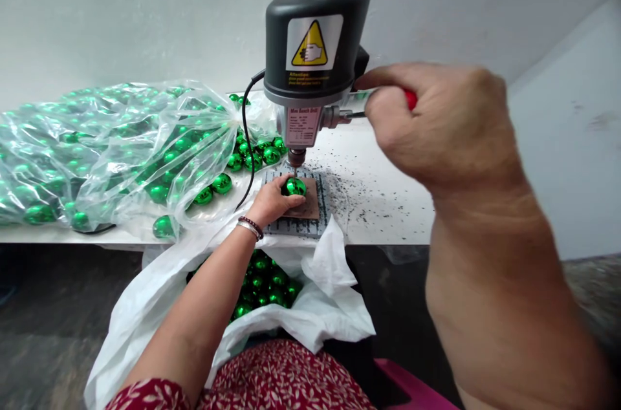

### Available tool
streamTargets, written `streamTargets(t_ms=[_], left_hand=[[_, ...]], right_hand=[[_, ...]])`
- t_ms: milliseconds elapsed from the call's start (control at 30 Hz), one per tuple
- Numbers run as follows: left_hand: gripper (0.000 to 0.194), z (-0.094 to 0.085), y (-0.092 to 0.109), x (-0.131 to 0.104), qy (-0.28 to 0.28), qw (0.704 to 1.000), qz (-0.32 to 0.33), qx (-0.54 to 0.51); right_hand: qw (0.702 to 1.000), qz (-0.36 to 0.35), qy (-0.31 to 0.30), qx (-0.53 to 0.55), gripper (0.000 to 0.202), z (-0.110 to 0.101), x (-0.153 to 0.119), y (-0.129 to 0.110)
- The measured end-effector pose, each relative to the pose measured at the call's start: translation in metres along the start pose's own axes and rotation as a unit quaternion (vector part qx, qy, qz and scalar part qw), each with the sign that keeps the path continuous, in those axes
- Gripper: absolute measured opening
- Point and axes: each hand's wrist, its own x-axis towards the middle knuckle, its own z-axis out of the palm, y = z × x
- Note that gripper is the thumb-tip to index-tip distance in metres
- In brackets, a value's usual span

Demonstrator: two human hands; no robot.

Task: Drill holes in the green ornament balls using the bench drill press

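A shiny green ball (295,187) sits beneath the bit of a dark grey bench drill (315,41). My left hand (272,202) grips that ball from its left side, thumb and fingers around it, over a brown board (314,202) on the drill's grey base (286,227). On the right, my right hand (436,119) is raised and closed round the drill's lever, whose red knob (410,99) peeks out between the fingers. The bit's tip meets or nearly meets the ball's top.
A clear plastic bag (116,151) full of green balls covers the table's left side, with loose balls (222,183) beside it. A black cable (246,132) hangs left of the drill. Dark shavings litter the white table (388,203). Below the edge, a white sack (145,306) holds more balls.
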Motion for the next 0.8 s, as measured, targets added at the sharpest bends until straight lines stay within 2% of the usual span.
streamTargets(t_ms=[100,367,567,800], left_hand=[[0.061,0.001,-0.003,0.001,0.006,1.0,0.006,-0.002],[0.058,0.002,-0.005,0.0,0.008,1.0,0.004,-0.011],[0.051,-0.001,0.002,-0.005,0.016,1.0,0.006,0.017],[0.051,-0.001,0.002,-0.007,0.017,0.999,0.014,0.032]], right_hand=[[1.0,0.016,0.013,-0.019,0.039,0.006,-0.014,-0.003],[0.988,-0.043,0.15,0.006,0.042,0.028,-0.03,0.002],[0.98,-0.06,0.186,-0.049,0.039,0.039,-0.041,0.009],[0.964,-0.087,0.235,-0.083,0.038,0.051,-0.046,0.016]])
